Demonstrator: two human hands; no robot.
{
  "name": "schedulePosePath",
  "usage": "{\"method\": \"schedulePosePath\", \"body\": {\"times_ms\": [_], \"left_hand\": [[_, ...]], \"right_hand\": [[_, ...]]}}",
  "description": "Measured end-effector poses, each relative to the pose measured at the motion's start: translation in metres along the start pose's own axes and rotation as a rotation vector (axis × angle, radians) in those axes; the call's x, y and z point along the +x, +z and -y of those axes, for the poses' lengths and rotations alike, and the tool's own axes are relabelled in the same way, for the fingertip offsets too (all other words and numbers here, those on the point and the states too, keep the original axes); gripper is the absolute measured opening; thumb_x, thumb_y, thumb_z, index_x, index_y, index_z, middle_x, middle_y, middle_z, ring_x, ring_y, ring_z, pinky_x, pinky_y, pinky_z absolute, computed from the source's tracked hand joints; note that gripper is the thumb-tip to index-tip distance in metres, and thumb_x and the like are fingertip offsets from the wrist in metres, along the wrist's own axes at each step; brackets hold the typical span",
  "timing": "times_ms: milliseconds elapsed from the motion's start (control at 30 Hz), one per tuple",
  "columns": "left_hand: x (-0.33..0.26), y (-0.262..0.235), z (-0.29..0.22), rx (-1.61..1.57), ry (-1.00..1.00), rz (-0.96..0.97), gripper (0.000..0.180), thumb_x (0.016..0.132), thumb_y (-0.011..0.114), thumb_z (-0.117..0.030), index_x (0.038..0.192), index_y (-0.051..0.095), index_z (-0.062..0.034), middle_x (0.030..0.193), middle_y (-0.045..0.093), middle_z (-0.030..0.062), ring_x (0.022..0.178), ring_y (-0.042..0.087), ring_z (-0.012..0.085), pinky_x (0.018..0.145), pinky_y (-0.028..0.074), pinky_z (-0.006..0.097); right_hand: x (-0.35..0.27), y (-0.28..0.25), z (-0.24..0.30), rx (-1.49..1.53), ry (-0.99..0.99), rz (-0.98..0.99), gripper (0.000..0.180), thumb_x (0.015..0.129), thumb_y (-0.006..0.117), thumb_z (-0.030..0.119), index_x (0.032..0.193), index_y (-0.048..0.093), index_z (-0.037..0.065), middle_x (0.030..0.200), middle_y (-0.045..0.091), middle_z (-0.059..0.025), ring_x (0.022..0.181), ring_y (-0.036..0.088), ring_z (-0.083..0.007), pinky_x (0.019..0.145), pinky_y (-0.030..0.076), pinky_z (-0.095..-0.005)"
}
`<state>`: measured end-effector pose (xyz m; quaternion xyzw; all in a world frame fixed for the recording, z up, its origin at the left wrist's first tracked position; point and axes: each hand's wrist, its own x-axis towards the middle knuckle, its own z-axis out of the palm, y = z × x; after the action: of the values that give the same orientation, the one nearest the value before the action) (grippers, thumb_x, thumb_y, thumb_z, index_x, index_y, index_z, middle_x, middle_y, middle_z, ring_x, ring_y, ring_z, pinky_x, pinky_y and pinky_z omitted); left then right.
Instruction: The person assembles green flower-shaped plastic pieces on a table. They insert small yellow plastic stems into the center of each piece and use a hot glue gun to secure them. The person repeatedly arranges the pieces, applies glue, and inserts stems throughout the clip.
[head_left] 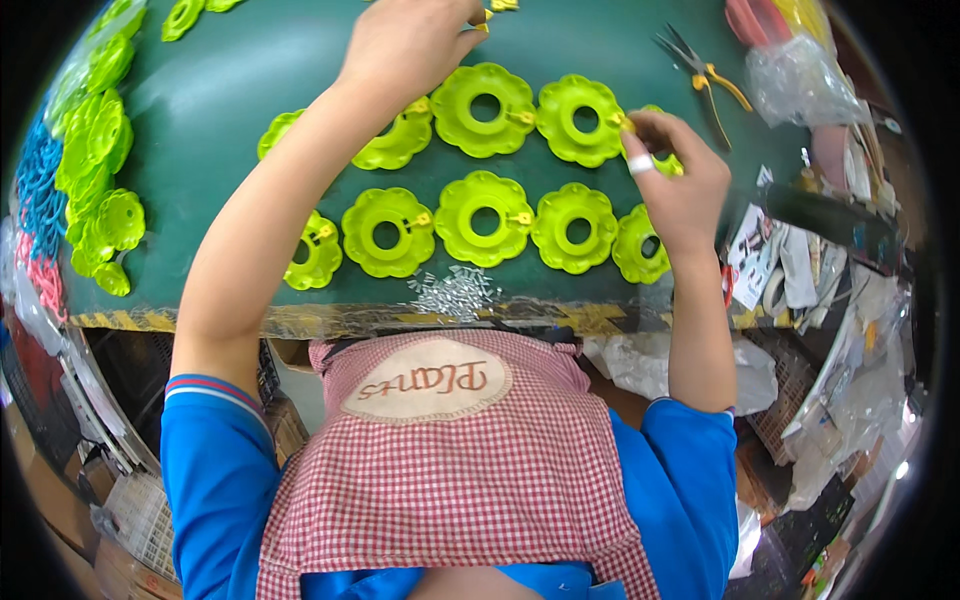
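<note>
Two rows of lime-green, flower-shaped plastic rings [485, 218] lie across the green table. Small yellow plastic pieces [420, 220] sit on the right side of many of them. My left hand [410, 45] reaches to the far edge of the view, its fingertips closed around a small yellow piece [484, 24]; part of the hand is cut off. My right hand [688, 185], with white tape on one finger, pinches another yellow piece [627, 124] at the right rim of a far-row ring [553, 120]. It partly covers the row's last ring [672, 163].
Small silvery metal pieces [455, 294] are heaped near the table's front edge. Yellow-handled pliers [705, 75] lie at the far right, beside plastic bags [805, 85]. Stacked green flower parts [95, 150] and blue cords [40, 190] line the left side. A dark bottle-like object [830, 220] lies right.
</note>
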<state>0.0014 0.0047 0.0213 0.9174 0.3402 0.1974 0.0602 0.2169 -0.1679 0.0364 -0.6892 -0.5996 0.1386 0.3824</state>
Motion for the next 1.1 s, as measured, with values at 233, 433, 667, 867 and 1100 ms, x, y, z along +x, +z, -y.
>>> {"method": "schedulePosePath", "body": {"times_ms": [233,433,667,867,1100], "left_hand": [[-0.092,0.004,-0.129,-0.472,0.411,0.170,0.015,0.075,0.072,-0.014,0.084,0.061,-0.0078,0.091,0.066,0.0038,0.086,0.065,0.0225,0.073,0.054,0.035],[-0.101,0.016,-0.135,-0.542,0.285,0.267,0.016,0.077,0.073,-0.013,0.089,0.065,-0.0057,0.093,0.068,0.0054,0.084,0.067,0.0239,0.072,0.055,0.034],[-0.079,0.002,-0.150,-1.278,-0.469,0.635,0.018,0.088,0.072,-0.012,0.100,0.071,0.0017,0.087,0.072,0.0074,0.079,0.066,0.0113,0.072,0.054,0.027],[-0.072,0.012,-0.174,-1.133,-0.210,0.591,0.019,0.087,0.072,-0.010,0.104,0.071,0.0006,0.088,0.072,0.0080,0.078,0.065,0.0134,0.072,0.053,0.028],[-0.064,0.037,-0.188,-0.494,0.468,0.204,0.009,0.076,0.063,-0.014,0.080,0.066,-0.0069,0.080,0.062,0.0043,0.082,0.064,0.0208,0.069,0.055,0.035]], "right_hand": [[-0.074,-0.029,-0.012,-0.187,-0.132,0.288,0.016,0.072,0.076,0.008,0.087,0.072,0.006,0.087,0.063,-0.0043,0.085,0.058,-0.0251,0.077,0.049,-0.0383],[-0.070,-0.027,-0.020,-0.247,-0.151,0.334,0.022,0.073,0.076,0.008,0.095,0.074,0.008,0.092,0.064,-0.0041,0.086,0.056,-0.0242,0.077,0.047,-0.0357],[-0.090,-0.046,0.001,0.145,-0.174,0.251,0.021,0.073,0.077,0.004,0.094,0.071,0.003,0.087,0.071,-0.0085,0.081,0.067,-0.0264,0.071,0.052,-0.0347],[-0.112,-0.063,-0.003,0.176,0.079,0.184,0.017,0.075,0.076,0.002,0.090,0.069,0.001,0.089,0.071,-0.0099,0.080,0.067,-0.0233,0.072,0.052,-0.0325],[-0.137,-0.063,-0.015,0.423,0.518,0.031,0.017,0.077,0.075,-0.004,0.093,0.071,-0.002,0.090,0.071,-0.0100,0.080,0.070,-0.0193,0.074,0.054,-0.0291]]}}
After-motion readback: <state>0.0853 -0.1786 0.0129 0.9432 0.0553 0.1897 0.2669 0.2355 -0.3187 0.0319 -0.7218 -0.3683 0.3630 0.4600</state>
